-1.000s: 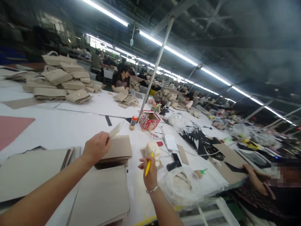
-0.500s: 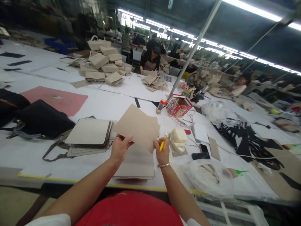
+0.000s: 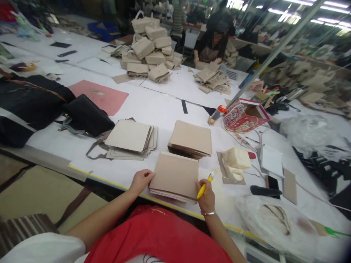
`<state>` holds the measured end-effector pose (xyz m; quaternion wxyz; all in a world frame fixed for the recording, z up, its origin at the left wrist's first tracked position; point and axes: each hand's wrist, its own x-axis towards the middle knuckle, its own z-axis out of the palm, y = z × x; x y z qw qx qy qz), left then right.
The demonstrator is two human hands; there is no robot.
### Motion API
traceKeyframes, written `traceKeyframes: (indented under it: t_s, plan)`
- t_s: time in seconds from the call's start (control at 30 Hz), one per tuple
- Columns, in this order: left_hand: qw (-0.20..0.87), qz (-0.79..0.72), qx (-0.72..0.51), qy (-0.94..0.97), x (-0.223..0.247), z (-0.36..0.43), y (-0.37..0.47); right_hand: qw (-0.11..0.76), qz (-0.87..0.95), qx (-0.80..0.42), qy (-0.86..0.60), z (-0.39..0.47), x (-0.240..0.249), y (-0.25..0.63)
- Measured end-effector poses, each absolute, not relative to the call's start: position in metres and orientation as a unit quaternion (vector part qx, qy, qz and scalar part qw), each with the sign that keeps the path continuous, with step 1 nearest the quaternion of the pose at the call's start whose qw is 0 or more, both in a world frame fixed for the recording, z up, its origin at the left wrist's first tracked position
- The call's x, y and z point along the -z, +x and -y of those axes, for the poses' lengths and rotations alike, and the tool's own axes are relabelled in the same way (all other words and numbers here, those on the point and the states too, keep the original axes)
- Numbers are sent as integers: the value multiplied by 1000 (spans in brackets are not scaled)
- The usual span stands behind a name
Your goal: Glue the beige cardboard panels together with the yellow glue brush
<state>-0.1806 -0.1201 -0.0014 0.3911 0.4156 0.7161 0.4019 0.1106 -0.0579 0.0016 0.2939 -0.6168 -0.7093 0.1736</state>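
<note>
In front of me a tan rectangular panel (image 3: pixel 175 175) lies flat on a low stack of similar panels near the table edge. My left hand (image 3: pixel 142 180) has its thumb and fingers closed at the panel's left edge. On the other side, my right hand (image 3: pixel 206 197) grips a yellow-handled brush (image 3: pixel 205 185), bristles pointing up and away, while its fingertips touch the panel's right edge. Just beyond sits a second stack of tan panels (image 3: pixel 190 138). Pale grey panels (image 3: pixel 130 135) are piled to the left, with a dark strap beside them.
A cream-coloured block-like container (image 3: pixel 236 159) stands at right, near a black phone-like object (image 3: pixel 272 184). Further off are a red patterned box (image 3: pixel 244 117) and heaped beige bags (image 3: pixel 149 47). Black bags (image 3: pixel 87 115) lie left. A co-worker (image 3: pixel 214 47) sits across the table.
The tan panel, held raised and turned between both hands before, now lies squared on the near stack. Its lowering uncovers the stack behind. My view has tilted down and turned left.
</note>
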Motion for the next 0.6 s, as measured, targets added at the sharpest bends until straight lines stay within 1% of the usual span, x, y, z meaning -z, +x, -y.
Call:
traceKeyframes:
  t_s: [0.2,0.6]
  plan:
    - [376,-732,-363,438,12,102,-186,272,703,-172,-634,47,10,108]
    - [387,-749,-319,433,17,84,-188,257,689,-192,-650,41,19,109]
